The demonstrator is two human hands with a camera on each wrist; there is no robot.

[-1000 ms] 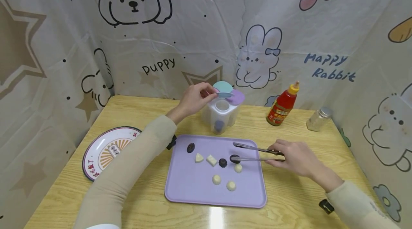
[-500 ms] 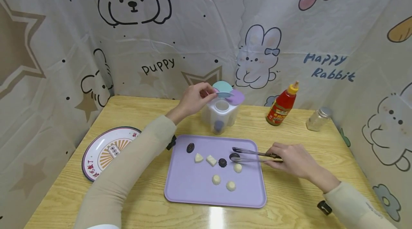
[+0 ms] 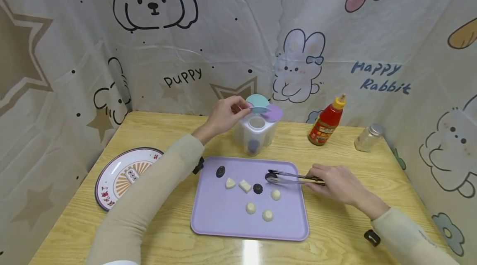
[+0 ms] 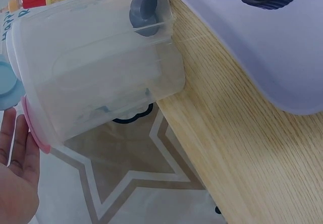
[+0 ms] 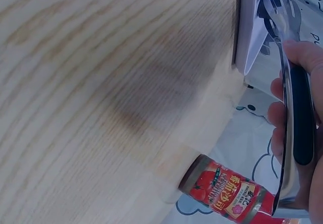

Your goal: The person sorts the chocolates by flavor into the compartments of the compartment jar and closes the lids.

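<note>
My left hand (image 3: 229,112) pinches the raised teal lid (image 3: 258,101) on a translucent container (image 3: 261,134), whose round opening shows below it. In the left wrist view, those fingers lie by the container's pink lid (image 4: 34,125). A pair of metal tongs (image 3: 294,181) is gripped in my right hand (image 3: 337,184). Their tips lie on either side of a dark oval chocolate (image 3: 270,177) at the upper right of the purple tray (image 3: 220,219); whether they squeeze it, I cannot tell. Several white and dark moulded pieces lie on the tray, among them a dark flower-shaped one (image 3: 258,189).
Left of the tray lies a printed plate (image 3: 108,174), partly behind my left sleeve. A red sauce bottle (image 3: 326,124) and a glass jar with a metal cap (image 3: 369,138) stand at the back right. Patterned cloth (image 3: 223,29) hangs behind the table.
The tongs have moved slightly left and up, and their arms have drawn together around the dark oval chocolate, which has shifted up a little. My left hand stays on the teal lid.
</note>
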